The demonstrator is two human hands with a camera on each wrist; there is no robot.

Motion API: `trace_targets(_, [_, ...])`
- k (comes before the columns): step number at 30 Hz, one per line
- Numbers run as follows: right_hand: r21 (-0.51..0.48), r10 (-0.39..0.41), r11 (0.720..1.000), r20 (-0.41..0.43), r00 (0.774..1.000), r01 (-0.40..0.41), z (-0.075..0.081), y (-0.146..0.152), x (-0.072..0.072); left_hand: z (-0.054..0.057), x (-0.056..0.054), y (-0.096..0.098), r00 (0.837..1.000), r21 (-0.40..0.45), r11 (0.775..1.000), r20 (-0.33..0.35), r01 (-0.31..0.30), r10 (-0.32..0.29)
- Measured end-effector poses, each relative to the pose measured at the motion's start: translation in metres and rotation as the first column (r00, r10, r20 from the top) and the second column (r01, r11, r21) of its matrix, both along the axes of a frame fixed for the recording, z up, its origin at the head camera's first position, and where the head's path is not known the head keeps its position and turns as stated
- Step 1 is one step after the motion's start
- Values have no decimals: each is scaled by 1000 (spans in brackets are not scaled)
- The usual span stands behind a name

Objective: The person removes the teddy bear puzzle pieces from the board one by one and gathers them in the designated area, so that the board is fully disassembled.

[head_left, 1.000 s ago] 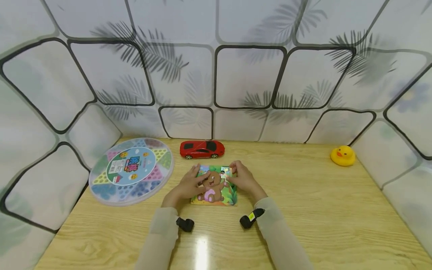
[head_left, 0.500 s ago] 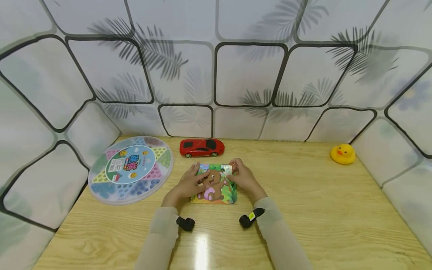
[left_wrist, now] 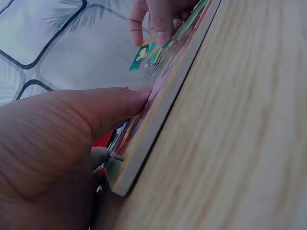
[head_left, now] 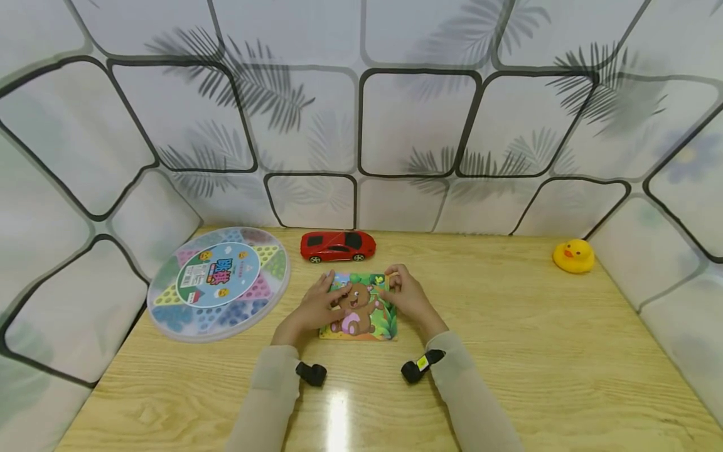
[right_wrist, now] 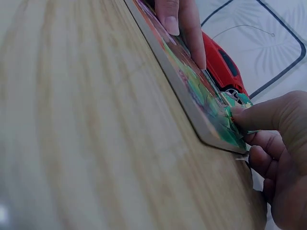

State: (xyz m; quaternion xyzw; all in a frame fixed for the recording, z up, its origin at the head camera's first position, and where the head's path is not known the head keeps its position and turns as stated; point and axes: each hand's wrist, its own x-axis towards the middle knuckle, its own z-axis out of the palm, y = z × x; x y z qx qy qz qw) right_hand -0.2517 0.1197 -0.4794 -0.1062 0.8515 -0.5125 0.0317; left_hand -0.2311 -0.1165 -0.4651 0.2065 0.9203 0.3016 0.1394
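A flat jigsaw puzzle point(head_left: 357, 319) with a brown bear on a green background lies on the table between both hands. My left hand point(head_left: 315, 307) rests on its left side with fingers spread, thumb and fingertips on the picture. At the upper right corner, my right hand point(head_left: 411, 300) pinches a green puzzle piece point(head_left: 378, 279) bearing a small yellow figure. The left wrist view shows that puzzle piece point(left_wrist: 142, 56) tilted up from the board, one edge raised. Thumb and fingers of the right hand meet on the piece point(right_wrist: 235, 99) in the right wrist view.
Behind the puzzle stands a red toy car point(head_left: 337, 246). A round Chinese checkers board point(head_left: 220, 285) lies to the left. A yellow rubber duck point(head_left: 573, 256) sits far right near the patterned fabric wall point(head_left: 418, 125).
The piece at the puzzle's upper right corner looked pale and shiny; now its green face with the yellow figure shows. My right fingers have shifted slightly, while my left hand stays put.
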Motion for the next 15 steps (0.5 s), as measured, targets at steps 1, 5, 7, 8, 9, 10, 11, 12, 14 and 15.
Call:
trace_targets(1, [14, 5, 1000, -11, 1000, -5, 0, 0, 1, 0, 0, 0, 1000, -2, 1000, 0, -1, 1])
trace_targets(5, [77, 42, 996, -48, 998, -38, 1, 2, 2, 0, 0, 1, 1000, -9, 1000, 0, -9, 9])
trace_targets(7, [97, 61, 994, -49, 997, -56, 1, 2, 3, 0, 0, 1, 1000, -11, 1000, 0, -12, 12])
trace_targets(8, [107, 69, 992, -47, 996, -64, 1, 3, 3, -1, 0, 1, 1000, -11, 1000, 1, -14, 14])
trace_targets(9, [114, 75, 991, -42, 996, -70, 2, 3, 3, -1, 0, 1, 1000, -9, 1000, 2, -15, 15])
trace_targets(10, [120, 81, 990, -40, 996, -76, 2, 3, 3, -1, 0, 1, 1000, -5, 1000, 4, -15, 15])
trace_targets(11, [126, 88, 989, -39, 995, -83, 2, 4, 3, -2, 0, 1, 1000, -1, 1000, 5, -16, 16])
trace_targets(12, [131, 94, 987, -38, 995, -88, 1, 4, 3, -2, 0, 1, 1000, 1, 1000, 4, -17, 17])
trace_targets(14, [135, 103, 986, -42, 994, -97, 1, 5, 2, -3, 0, 0, 1000, -5, 1000, 6, -18, 18])
trace_targets(15, [133, 107, 986, -43, 993, -101, 1, 5, 2, -4, 0, 0, 1000, -4, 1000, 4, -18, 18])
